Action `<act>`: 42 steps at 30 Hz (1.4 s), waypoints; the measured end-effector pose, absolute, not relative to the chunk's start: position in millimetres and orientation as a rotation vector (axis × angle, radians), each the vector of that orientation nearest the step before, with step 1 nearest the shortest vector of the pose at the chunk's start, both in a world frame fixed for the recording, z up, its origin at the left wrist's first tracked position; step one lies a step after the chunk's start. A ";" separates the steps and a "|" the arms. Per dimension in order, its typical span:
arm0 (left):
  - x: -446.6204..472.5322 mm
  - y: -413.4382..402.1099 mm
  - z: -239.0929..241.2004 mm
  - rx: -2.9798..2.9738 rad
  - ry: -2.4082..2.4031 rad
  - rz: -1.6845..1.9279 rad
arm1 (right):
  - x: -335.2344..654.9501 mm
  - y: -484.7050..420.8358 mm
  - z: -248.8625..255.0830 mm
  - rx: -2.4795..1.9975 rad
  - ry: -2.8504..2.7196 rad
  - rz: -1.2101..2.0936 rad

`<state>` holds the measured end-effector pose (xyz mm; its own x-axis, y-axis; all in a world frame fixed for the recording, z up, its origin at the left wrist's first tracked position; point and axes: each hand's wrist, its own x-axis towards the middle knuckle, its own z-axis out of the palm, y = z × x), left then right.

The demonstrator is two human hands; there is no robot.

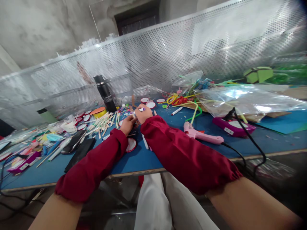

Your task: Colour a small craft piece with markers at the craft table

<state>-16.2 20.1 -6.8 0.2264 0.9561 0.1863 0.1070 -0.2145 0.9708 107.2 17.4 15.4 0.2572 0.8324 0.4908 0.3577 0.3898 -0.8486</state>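
Note:
Over the blue table, my right hand is closed around a white marker with a purple end. Close beside it, my left hand is pinched shut at something small and pale, too hidden between the fingers to name. Below the hands lies a red-rimmed white disc. A white pen-like stick rests under my right forearm. Small colourful beads are scattered just beyond my hands, with wooden craft sticks piled to the left.
A black bottle stands at the back. On the right are a pink glue gun, a purple power strip, another marker, and pipe cleaners. A black phone lies left. Perforated metal sheeting borders the table's back.

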 end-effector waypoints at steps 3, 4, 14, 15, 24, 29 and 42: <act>-16.7 21.1 -7.7 1.558 1.030 1.123 | 107.3 16.7 16.5 -1.210 -1.325 0.470; -16.8 21.4 -8.0 1.557 1.031 1.125 | 107.2 16.7 16.5 -1.212 -1.325 0.470; -16.8 22.3 -8.9 1.556 1.020 1.117 | 108.1 16.5 16.4 -1.197 -1.338 0.462; -16.9 22.2 -8.9 1.555 1.024 1.119 | 108.1 16.4 16.5 -1.202 -1.338 0.456; -16.2 19.0 -5.7 1.555 1.038 1.110 | 107.8 15.5 17.9 -1.230 -1.342 0.471; -15.7 18.4 -5.8 1.554 1.030 1.129 | 106.5 12.9 18.1 -1.224 -1.336 0.427; -16.2 19.6 -6.8 1.546 1.039 1.116 | 106.7 15.7 16.6 -1.235 -1.350 0.429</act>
